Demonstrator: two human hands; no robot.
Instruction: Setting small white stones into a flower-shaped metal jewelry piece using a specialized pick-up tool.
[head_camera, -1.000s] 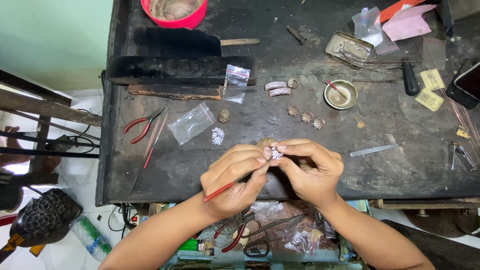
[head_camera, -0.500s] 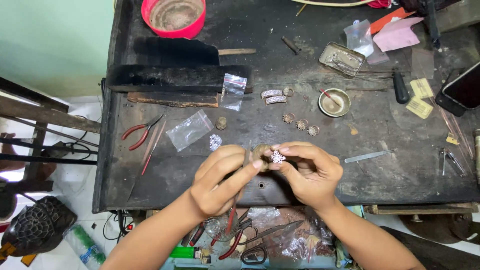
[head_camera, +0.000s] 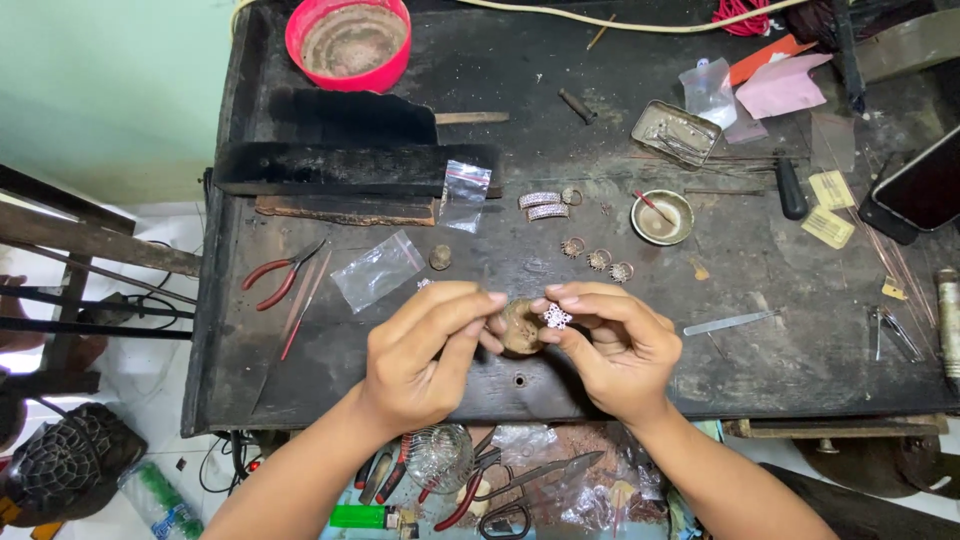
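Head view. Left hand (head_camera: 425, 350): fingers curled, thumb and forefinger pinching a brown lump (head_camera: 520, 325); the red-handled tool it gripped a second ago is gone, so both hands now serve the piece. Right hand (head_camera: 615, 345): fingertips closed on a small white jewelled ornament (head_camera: 557, 316), at 3 o'clock of the lump, touching it. Ornament faces up toward the camera; roundish, no clear long axis. Both sit above the worktop (head_camera: 780, 360) near edge. Pliers (head_camera: 280, 278) at 9 o'clock.

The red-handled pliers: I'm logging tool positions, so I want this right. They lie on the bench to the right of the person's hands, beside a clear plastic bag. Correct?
Not quite. In the head view the red-handled pliers lie to the left of the person's hands, not the right. They do lie on the bench, beside the clear plastic bag.
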